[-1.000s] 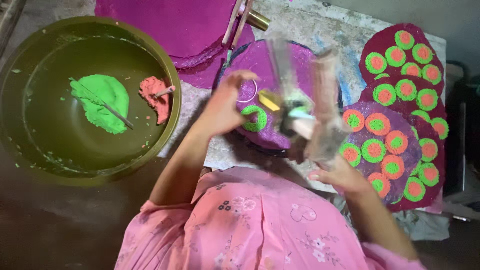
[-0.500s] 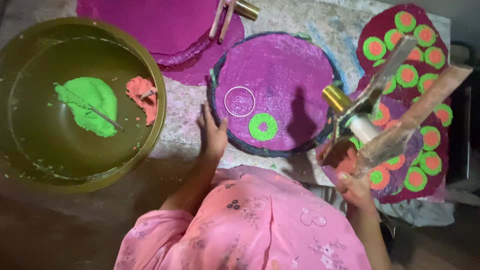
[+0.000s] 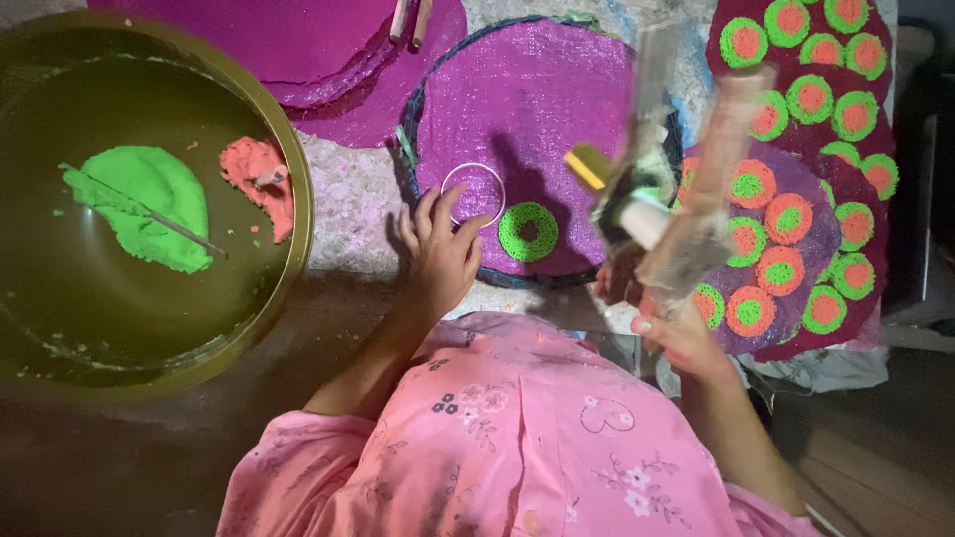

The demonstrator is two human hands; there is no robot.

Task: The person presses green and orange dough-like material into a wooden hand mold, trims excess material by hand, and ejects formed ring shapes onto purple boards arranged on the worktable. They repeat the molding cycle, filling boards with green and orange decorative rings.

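Observation:
My left hand (image 3: pixel 438 254) rests with fingers spread on the near edge of a round purple mat (image 3: pixel 537 99), its fingertips touching a thin white ring (image 3: pixel 474 165) lying on the mat. A green dough ring (image 3: pixel 509 231) lies just right of that. My right hand (image 3: pixel 681 333) is closed around the bottom of a long tool (image 3: pixel 686 199) with a brass-yellow end, held raised over the mat's right edge. It is motion-blurred, so its details are unclear.
A large olive bowl (image 3: pixel 298 199) at left holds green dough (image 3: pixel 149 199) and a smaller pink-orange lump (image 3: pixel 261 169). Purple discs (image 3: pixel 796 209) covered with several green-and-orange rosettes lie at right. More purple sheets (image 3: pixel 298 40) and wooden sticks (image 3: pixel 410 20) lie at the top.
My left hand has moved from the mat's left edge up to the white ring. The tool in my right hand has swung from leaning right to nearly upright over the mat's right edge.

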